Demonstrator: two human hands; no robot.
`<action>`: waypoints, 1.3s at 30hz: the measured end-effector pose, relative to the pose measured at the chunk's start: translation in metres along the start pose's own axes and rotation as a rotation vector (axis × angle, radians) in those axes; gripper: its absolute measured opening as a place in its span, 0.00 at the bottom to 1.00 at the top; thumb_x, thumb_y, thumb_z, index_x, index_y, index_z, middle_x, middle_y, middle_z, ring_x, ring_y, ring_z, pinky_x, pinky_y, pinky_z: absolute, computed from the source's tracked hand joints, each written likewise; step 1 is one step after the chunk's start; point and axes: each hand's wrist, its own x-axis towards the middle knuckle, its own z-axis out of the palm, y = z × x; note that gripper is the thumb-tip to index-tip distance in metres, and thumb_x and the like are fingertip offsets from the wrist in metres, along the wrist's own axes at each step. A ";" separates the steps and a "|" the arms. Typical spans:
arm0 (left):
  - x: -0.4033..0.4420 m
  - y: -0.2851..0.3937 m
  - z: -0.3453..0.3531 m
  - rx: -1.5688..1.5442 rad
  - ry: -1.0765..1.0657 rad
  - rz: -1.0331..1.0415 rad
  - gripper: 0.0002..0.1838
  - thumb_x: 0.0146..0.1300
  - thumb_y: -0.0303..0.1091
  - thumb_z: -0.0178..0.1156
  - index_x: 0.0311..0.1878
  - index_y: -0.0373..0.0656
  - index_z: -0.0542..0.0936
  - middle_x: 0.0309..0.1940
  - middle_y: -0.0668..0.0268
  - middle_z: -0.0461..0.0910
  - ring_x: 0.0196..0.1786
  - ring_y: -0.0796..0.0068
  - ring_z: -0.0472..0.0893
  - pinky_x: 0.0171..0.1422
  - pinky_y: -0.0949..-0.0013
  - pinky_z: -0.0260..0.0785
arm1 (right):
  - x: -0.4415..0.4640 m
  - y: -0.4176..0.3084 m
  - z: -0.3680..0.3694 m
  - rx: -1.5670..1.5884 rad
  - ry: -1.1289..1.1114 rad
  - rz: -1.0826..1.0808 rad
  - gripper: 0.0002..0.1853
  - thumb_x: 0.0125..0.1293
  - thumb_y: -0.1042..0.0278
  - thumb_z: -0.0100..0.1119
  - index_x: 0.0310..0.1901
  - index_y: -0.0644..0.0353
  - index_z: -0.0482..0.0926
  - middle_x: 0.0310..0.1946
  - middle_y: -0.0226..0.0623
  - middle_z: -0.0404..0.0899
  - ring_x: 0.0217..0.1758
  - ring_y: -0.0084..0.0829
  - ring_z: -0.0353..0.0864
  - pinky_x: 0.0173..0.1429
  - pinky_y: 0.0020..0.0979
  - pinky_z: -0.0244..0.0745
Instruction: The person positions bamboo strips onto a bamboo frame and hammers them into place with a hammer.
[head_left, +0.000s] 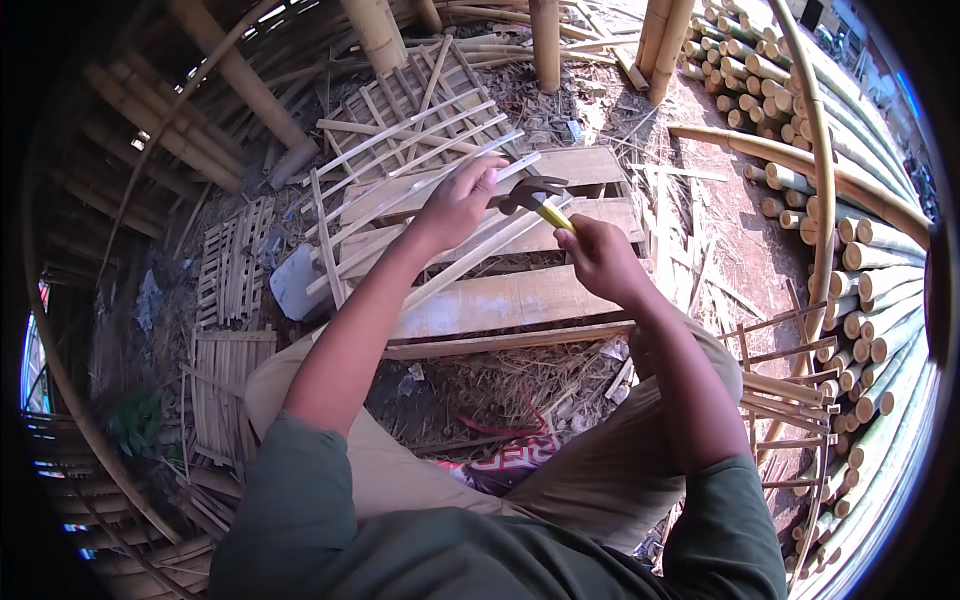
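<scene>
My right hand (602, 258) is wrapped round the yellow-green handle of a claw hammer (540, 197), its dark head up and to the left of the hand. Left of the hammer head, my left hand (457, 207) is raised over pale bamboo strips (488, 250), its fingers bent together; whether something small is between them is too small to tell. The strips lie side by side at a slant, with a crosswise strip (327, 238) at their left ends. Under them is a low wooden bench of spaced planks (500, 300).
Bamboo poles (870, 290) are stacked along the right. Lattice panels (233, 255) lie at the left, near a pale plastic piece (298, 283). Upright bamboo posts (545, 45) stand beyond the bench. A small slatted frame (785, 400) is by my right knee.
</scene>
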 end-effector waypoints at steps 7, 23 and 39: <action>0.027 -0.084 0.116 0.516 0.229 -0.433 0.33 0.72 0.51 0.44 0.76 0.48 0.58 0.81 0.57 0.45 0.83 0.54 0.39 0.76 0.26 0.20 | 0.024 0.053 -0.002 -0.369 0.250 0.207 0.20 0.75 0.54 0.49 0.35 0.64 0.77 0.25 0.56 0.79 0.31 0.59 0.79 0.39 0.55 0.72; 0.021 -0.085 0.128 0.834 0.340 -0.335 0.36 0.69 0.49 0.45 0.78 0.47 0.55 0.80 0.57 0.47 0.82 0.56 0.43 0.77 0.27 0.25 | 0.024 0.061 0.008 -0.526 0.220 0.208 0.21 0.75 0.52 0.48 0.33 0.63 0.76 0.24 0.54 0.80 0.29 0.57 0.81 0.35 0.54 0.73; 0.021 -0.085 0.130 0.871 0.371 -0.323 0.35 0.70 0.50 0.43 0.78 0.49 0.57 0.80 0.57 0.48 0.82 0.54 0.44 0.76 0.25 0.24 | 0.031 0.048 0.015 -0.535 0.320 0.147 0.19 0.74 0.54 0.49 0.33 0.63 0.76 0.22 0.53 0.80 0.26 0.57 0.81 0.33 0.54 0.74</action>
